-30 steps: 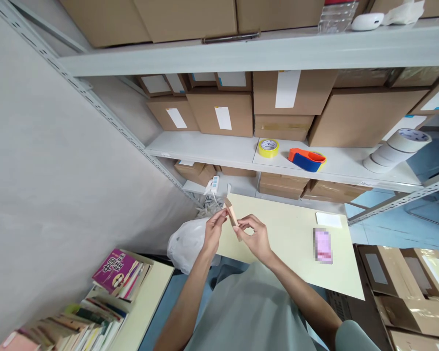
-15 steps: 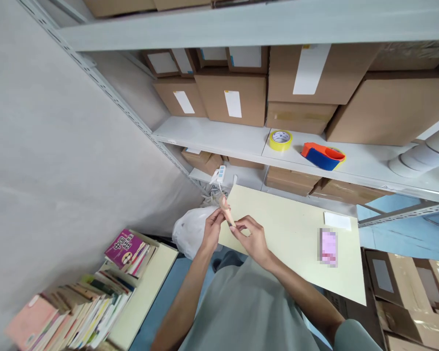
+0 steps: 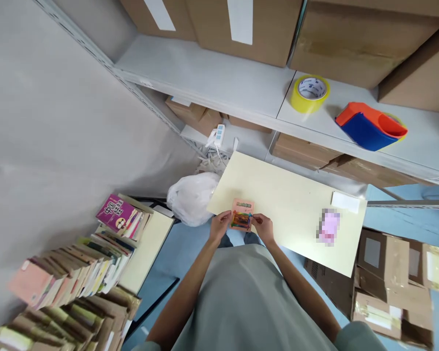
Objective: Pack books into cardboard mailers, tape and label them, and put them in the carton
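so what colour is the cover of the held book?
Book cover: salmon-pink, with a dark, multicoloured picture on its lower part. Head view shows it best.

yellow tape roll point(image 3: 304, 103) on shelf point(image 3: 205, 73) | orange-blue dispenser point(image 3: 368, 129) beside it | blurred pink item point(image 3: 329, 226), maybe phone

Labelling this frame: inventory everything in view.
table: 1, cream, centre
booklet: 1, salmon, table's near edge
blurred item: 1, pink, table's right
card: 1, white, table's far right
shelving: 1, white, back
tape roll: 1, yellow, upper shelf
tape dispenser: 1, orange-blue, upper shelf
power strip: 1, white, lower shelf
bag: 1, white, beside table
books: many, mixed, left
boxes: many, brown, shelving, lower right
wall: 1, grey, left
left hand: 1, bare, booklet's left edge
right hand: 1, bare, booklet's right edge
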